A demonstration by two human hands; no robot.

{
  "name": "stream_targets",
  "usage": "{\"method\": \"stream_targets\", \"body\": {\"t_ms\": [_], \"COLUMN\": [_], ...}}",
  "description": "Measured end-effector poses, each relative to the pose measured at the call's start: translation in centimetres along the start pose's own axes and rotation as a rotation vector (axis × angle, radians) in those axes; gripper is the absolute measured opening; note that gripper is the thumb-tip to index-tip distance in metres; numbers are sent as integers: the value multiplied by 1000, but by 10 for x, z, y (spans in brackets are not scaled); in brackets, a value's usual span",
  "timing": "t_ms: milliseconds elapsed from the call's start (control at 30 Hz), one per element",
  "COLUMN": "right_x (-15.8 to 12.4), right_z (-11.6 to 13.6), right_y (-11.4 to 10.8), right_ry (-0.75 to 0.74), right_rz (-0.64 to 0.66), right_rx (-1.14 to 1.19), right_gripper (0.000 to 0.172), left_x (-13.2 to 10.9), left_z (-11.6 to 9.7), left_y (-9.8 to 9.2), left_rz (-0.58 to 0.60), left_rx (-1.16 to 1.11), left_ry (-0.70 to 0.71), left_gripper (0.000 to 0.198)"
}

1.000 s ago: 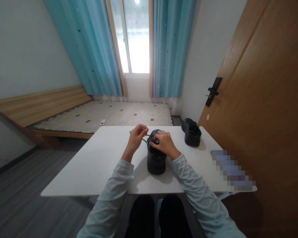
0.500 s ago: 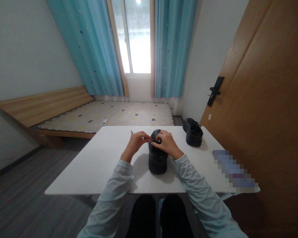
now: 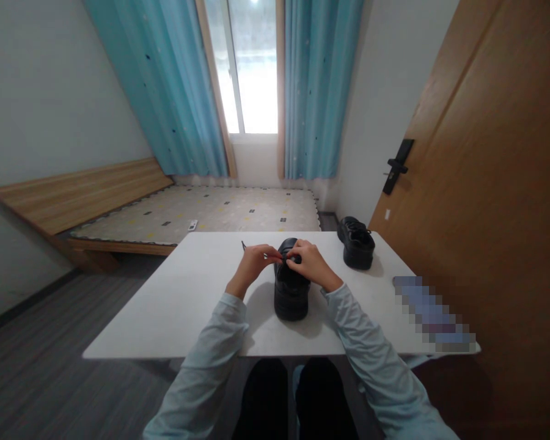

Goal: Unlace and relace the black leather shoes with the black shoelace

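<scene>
A black shoe (image 3: 291, 299) stands upright on the white table, its heel toward me. Over its laced front, my left hand (image 3: 256, 263) pinches a dark shoelace (image 3: 244, 245), whose loose end sticks out beyond the fingers on the left. From the other side my right hand (image 3: 308, 261) is closed at the lacing, thumb and forefinger pressed together on the lace. The fingertips of both hands nearly meet above the shoe's tongue. Exactly how the lace runs between them is too small to make out.
A second black shoe (image 3: 357, 243) stands at the table's far right corner. A blurred flat bluish item (image 3: 433, 311) lies along the right edge of the white table (image 3: 174, 311). Behind are a bed (image 3: 220, 208) with a small white device (image 3: 192, 225) and, at right, a wooden door (image 3: 495, 183).
My left hand has shifted slightly right, its fingertips closer to those of my right hand. The right thumb and forefinger have drawn together at the lacing. Both shoes stay in place.
</scene>
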State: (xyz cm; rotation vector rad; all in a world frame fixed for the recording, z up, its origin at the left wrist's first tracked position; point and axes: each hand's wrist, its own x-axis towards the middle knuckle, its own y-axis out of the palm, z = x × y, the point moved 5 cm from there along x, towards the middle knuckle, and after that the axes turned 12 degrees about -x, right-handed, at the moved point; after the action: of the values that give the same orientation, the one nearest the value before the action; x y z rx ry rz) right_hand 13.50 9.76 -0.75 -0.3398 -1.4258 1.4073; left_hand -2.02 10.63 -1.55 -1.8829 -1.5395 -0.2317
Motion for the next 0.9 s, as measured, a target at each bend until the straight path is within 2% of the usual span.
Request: {"method": "stream_targets", "body": {"t_ms": [167,600,733,900], "right_x": [1,1,1,-2], "right_z": [0,6,4,-3], "right_y": [1,0,-11,-29], "right_ry": [11,65,57,-43], "right_rz": [-11,-41,-30,12], "right_rx": [11,39,147,288], "right_gripper": [6,8,13,12], "left_x": [1,1,0,-1], "left_z": [-1,15,16,20], "left_y": [2,7,6,-4], "left_rz": [6,-105,-162,-228], "left_rx": [-19,-287,-214,-26], "left_ry": [-34,-127,-141,-180], "left_gripper": [17,21,24,19]}}
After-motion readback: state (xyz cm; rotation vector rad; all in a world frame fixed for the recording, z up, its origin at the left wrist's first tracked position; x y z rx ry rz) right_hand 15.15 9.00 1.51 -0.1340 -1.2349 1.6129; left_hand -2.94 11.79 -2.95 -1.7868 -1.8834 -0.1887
